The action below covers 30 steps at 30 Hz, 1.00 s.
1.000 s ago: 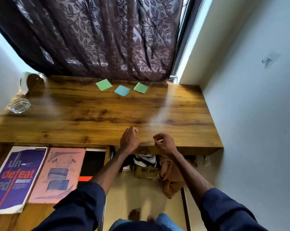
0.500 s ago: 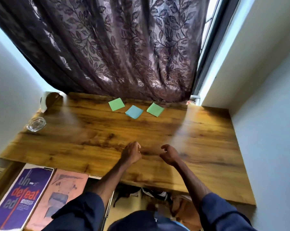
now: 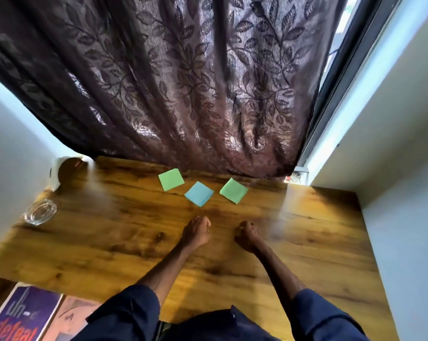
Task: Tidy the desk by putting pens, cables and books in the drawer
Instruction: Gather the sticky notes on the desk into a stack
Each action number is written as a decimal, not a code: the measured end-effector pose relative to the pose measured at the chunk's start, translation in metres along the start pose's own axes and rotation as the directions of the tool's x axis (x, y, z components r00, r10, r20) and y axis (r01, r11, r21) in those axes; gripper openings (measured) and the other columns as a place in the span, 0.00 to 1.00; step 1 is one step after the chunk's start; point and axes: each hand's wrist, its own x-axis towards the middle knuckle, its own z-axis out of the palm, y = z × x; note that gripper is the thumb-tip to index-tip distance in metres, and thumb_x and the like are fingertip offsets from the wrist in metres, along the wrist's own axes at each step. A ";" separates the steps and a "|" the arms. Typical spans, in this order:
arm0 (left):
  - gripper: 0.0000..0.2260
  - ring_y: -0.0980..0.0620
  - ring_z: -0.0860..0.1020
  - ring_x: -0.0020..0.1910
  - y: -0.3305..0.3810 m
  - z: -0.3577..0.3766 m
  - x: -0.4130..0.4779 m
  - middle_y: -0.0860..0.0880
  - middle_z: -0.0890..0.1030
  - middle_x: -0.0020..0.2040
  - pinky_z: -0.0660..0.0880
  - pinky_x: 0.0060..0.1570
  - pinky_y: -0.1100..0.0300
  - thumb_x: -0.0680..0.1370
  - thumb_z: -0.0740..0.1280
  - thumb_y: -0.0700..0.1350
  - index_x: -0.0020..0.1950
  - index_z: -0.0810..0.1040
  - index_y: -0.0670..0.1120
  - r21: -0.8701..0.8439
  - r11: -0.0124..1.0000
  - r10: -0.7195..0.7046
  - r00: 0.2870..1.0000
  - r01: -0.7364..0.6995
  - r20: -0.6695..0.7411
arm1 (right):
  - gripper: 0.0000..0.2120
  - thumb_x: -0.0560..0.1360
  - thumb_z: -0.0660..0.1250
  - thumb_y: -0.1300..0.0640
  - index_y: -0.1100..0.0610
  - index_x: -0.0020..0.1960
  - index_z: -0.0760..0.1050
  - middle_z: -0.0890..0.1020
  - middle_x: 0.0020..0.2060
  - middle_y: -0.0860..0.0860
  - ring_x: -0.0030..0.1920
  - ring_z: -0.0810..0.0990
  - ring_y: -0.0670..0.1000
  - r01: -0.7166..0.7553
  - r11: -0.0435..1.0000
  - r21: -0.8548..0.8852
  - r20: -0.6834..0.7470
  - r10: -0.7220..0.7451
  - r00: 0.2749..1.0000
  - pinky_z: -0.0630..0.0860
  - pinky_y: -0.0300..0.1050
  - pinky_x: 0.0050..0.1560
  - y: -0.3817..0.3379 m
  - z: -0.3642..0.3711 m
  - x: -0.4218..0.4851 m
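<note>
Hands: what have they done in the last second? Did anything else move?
Both hands left the front edge of the desk and moved forward over its top: left hand and right hand now hover, fingers curled, nothing visibly held, short of the blue sticky note. Notes and glass dish stayed put.

The purple book (image 3: 23,313), just below the table's (image 3: 109,242) near left edge, carries pale letters "uh-" and, under them, red letters "defeat", whose lower part is cut off by the frame's bottom edge.
</note>
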 end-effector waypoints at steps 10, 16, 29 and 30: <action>0.13 0.43 0.77 0.61 -0.012 -0.032 0.100 0.42 0.79 0.59 0.74 0.59 0.52 0.75 0.71 0.37 0.59 0.79 0.42 -0.084 0.996 0.013 0.981 -0.031 -0.195 | 0.21 0.70 0.73 0.64 0.69 0.61 0.76 0.81 0.56 0.67 0.58 0.78 0.68 -0.047 0.995 0.083 -0.276 0.068 0.959 0.73 0.55 0.56 -0.033 -0.057 0.100; 0.13 0.42 0.73 0.65 -0.031 -0.020 0.132 0.42 0.77 0.61 0.72 0.63 0.52 0.75 0.72 0.37 0.60 0.78 0.42 -0.028 0.999 0.018 0.978 -0.024 -0.208 | 0.38 0.68 0.79 0.51 0.65 0.71 0.68 0.74 0.65 0.65 0.67 0.71 0.64 -0.125 0.989 0.077 -0.281 0.142 0.949 0.68 0.51 0.65 -0.032 -0.059 0.141; 0.35 0.35 0.63 0.77 -0.038 -0.009 0.165 0.35 0.65 0.77 0.59 0.77 0.44 0.77 0.73 0.45 0.78 0.61 0.34 0.152 0.988 -0.023 0.998 0.030 -0.051 | 0.36 0.63 0.80 0.46 0.57 0.65 0.73 0.81 0.59 0.55 0.60 0.79 0.59 -0.253 0.966 0.060 -0.181 0.259 0.949 0.79 0.53 0.55 -0.016 -0.064 0.149; 0.36 0.36 0.62 0.78 -0.035 -0.011 0.165 0.35 0.63 0.78 0.60 0.76 0.44 0.78 0.72 0.47 0.79 0.59 0.35 0.181 0.983 -0.032 0.999 0.038 -0.036 | 0.33 0.64 0.80 0.47 0.58 0.64 0.74 0.81 0.58 0.56 0.58 0.80 0.59 -0.248 0.964 0.094 -0.189 0.262 0.946 0.80 0.54 0.53 -0.014 -0.066 0.144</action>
